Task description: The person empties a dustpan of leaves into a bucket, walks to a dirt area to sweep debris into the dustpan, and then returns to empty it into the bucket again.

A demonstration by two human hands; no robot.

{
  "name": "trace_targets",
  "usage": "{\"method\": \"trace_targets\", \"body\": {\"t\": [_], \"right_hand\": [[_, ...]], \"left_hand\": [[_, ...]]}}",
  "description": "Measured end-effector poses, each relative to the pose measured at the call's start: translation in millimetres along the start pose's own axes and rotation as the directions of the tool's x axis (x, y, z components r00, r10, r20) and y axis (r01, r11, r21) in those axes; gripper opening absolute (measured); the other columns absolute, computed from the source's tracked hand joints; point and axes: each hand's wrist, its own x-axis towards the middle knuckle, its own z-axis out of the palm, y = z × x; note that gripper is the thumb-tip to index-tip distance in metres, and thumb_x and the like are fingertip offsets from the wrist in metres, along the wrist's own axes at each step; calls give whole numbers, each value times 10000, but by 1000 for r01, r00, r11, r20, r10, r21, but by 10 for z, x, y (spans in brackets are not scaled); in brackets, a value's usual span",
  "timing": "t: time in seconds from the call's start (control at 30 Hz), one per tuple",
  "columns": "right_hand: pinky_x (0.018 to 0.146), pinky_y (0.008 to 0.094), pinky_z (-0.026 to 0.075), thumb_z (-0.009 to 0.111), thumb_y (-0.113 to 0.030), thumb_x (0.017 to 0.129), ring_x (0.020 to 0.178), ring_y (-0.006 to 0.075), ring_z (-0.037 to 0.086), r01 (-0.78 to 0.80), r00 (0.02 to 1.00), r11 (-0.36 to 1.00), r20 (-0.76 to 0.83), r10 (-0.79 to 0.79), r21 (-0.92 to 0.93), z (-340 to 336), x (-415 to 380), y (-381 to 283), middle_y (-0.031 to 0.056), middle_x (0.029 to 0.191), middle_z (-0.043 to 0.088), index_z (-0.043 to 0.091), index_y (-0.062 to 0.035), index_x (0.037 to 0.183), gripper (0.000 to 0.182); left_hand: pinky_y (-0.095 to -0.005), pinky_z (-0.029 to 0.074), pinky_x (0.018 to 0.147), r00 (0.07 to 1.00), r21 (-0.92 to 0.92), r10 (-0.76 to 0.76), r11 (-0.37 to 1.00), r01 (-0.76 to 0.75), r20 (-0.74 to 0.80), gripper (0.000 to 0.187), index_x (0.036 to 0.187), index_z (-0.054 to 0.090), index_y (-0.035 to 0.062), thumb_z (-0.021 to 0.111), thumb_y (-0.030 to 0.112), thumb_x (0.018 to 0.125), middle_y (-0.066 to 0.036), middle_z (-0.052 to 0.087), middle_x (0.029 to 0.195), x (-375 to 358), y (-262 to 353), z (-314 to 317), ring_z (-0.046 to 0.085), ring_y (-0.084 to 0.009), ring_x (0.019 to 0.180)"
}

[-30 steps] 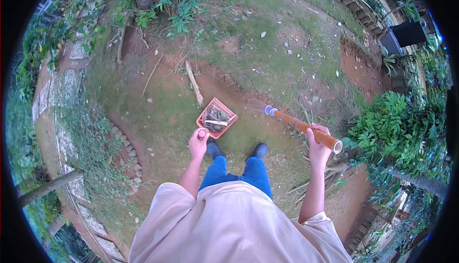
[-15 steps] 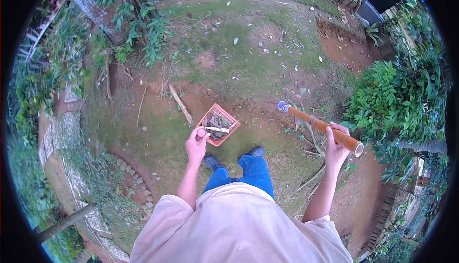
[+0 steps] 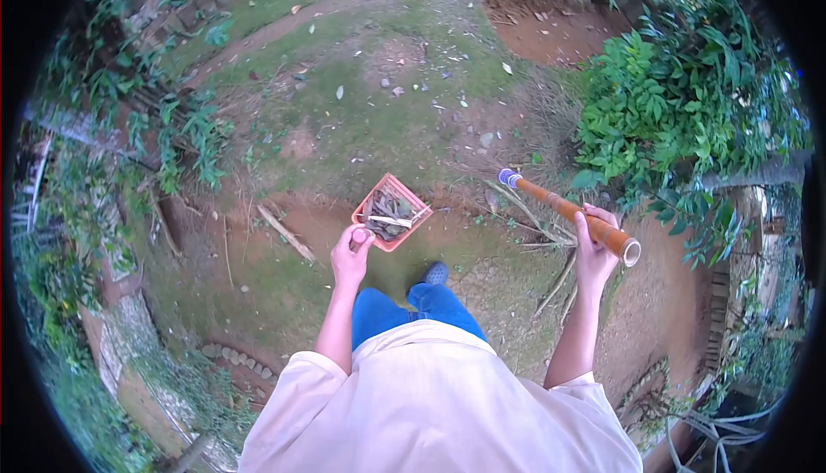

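Note:
An orange plastic dustpan-like container [image 3: 358,216] hangs in front of me, with dry leaves [image 3: 391,208] and a pale strip inside. My left hand [image 3: 350,253] is closed around its near left end, where a pinkish round grip end shows. On the right, my right hand [image 3: 595,245] is wrapped round an orange-brown bamboo tube [image 3: 551,200] near its open end. The tube slants up and left to a purple-and-white wrapped tip, right of the container and apart from it.
Mossy ground [image 3: 370,129] with scattered leaves lies ahead. A stick [image 3: 286,233] lies left of the container, and thin branches [image 3: 551,236] lie below the tube. A leafy bush [image 3: 632,111] stands at right. Small stones [image 3: 237,356] edge the lower left.
The view has turned and moved forward over the ground. Only one shoe shows now instead of two. Both hands keep their holds, and the tube's near end has shifted slightly left and up.

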Motion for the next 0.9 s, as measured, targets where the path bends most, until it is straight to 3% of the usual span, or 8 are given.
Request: {"method": "trace_targets", "body": {"t": [0.33, 0.43, 0.57, 0.7, 0.83, 0.9], "right_hand": [[949, 339, 500, 722, -8, 875, 1048, 209, 640, -178, 945, 984, -283, 163, -26, -460, -370, 278, 125, 1092, 669, 631, -5, 1021, 172], [940, 340, 504, 728, -11, 869, 1045, 212, 643, -170, 939, 981, -317, 132, -95, -438, -548, 362, 127, 1093, 675, 631, -8, 1012, 172], [930, 345, 509, 737, 6, 847, 1036, 229, 653, -195, 919, 969, -372, 128, -148, -325, -714, 410, 138, 1091, 681, 632, -11, 1004, 190], [957, 342, 494, 720, 17, 862, 1063, 213, 637, -198, 933, 968, -331, 140, -151, -198, -858, 658, 133, 1113, 672, 617, -18, 1008, 182], [922, 350, 511, 753, 18, 818, 991, 214, 670, -87, 957, 962, -292, 8, -259, -159, -944, 656, 127, 1038, 698, 634, -20, 937, 173], [906, 351, 517, 756, 15, 810, 963, 212, 678, -135, 955, 960, -290, 60, -246, -211, -1018, 559, 124, 1012, 705, 637, -23, 919, 166]], "left_hand": [[-306, 540, 854, 917, 52, 76, 993, -105, 392, 394, 1108, 647, 50, 836, 107, 766, -71, 717, 994, 237, 89, 946, 674, -153, 939], [-303, 538, 857, 865, -75, 74, 996, -42, 496, 392, 1088, 633, 33, 839, 93, 759, -69, 715, 981, 324, -76, 1264, 674, -148, 922], [-299, 533, 826, 849, -79, 118, 993, -90, 514, 338, 1013, 622, 40, 831, 76, 750, -64, 713, 943, 370, -140, 1563, 671, -135, 886], [-303, 527, 809, 819, 16, 74, 995, -101, 570, 343, 995, 617, 40, 839, 90, 740, -57, 707, 913, 295, -124, 1803, 667, -137, 864], [-305, 524, 788, 806, -19, 102, 993, -113, 583, 371, 989, 615, 44, 859, 101, 715, -61, 697, 893, 131, -151, 1937, 663, -144, 849], [-305, 523, 784, 804, -38, 113, 993, -112, 583, 378, 985, 615, 46, 866, 100, 707, -60, 692, 890, 26, -233, 1948, 657, -145, 842]]}}
